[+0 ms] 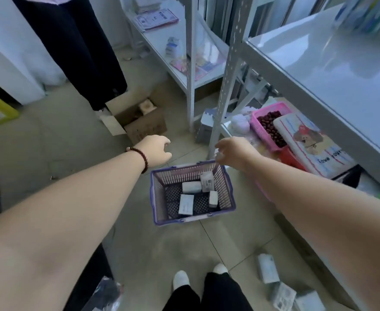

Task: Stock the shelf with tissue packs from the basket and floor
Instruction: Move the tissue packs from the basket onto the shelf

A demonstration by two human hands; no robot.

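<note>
Both hands reach empty: left hand (156,151) loosely curled, right hand (231,151) fingers spread. Tissue packs (191,187) lie in the basket (160,212) at six o'clock; next likely calls for grasping one.

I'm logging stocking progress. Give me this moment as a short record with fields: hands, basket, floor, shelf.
left hand: empty, above the basket's far left corner
right hand: empty, fingers spread, over the basket's far rim
basket: purple, on the floor, four tissue packs inside
floor packs: a few lying near the shelf, bottom right
shelf: top surface nearest the person bare
</note>
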